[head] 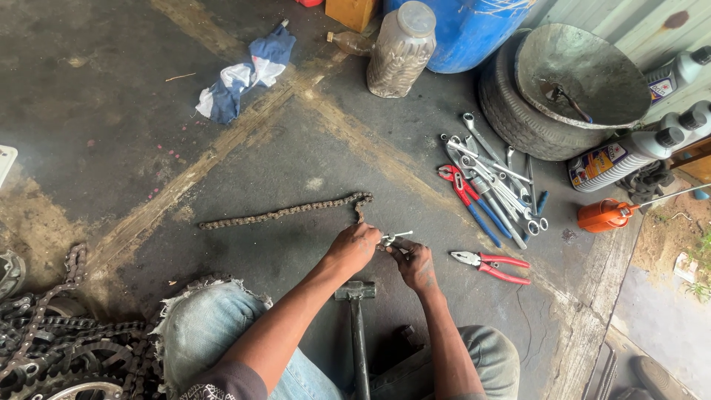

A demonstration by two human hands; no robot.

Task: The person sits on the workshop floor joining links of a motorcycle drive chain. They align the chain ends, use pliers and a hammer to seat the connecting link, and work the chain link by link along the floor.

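Both hands are closed round a small silver tool (391, 238) clamped at the near end of the chain (289, 212): the left hand (354, 247) grips the chain end, the right hand (415, 263) pinches the tool. The chain lies stretched out leftward on the floor (296, 155), apparently in one piece, so the work at that link looks unfinished. A hammer (357, 311) lies between the knees, red pliers (490, 264) just right, spanners (492, 178) beyond. The concrete is dark, oily and stained, with a tyre (518, 111), a blue drum (466, 30) and bottles along the wall

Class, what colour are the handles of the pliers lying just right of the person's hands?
Red; the pliers show clearly in the head view.
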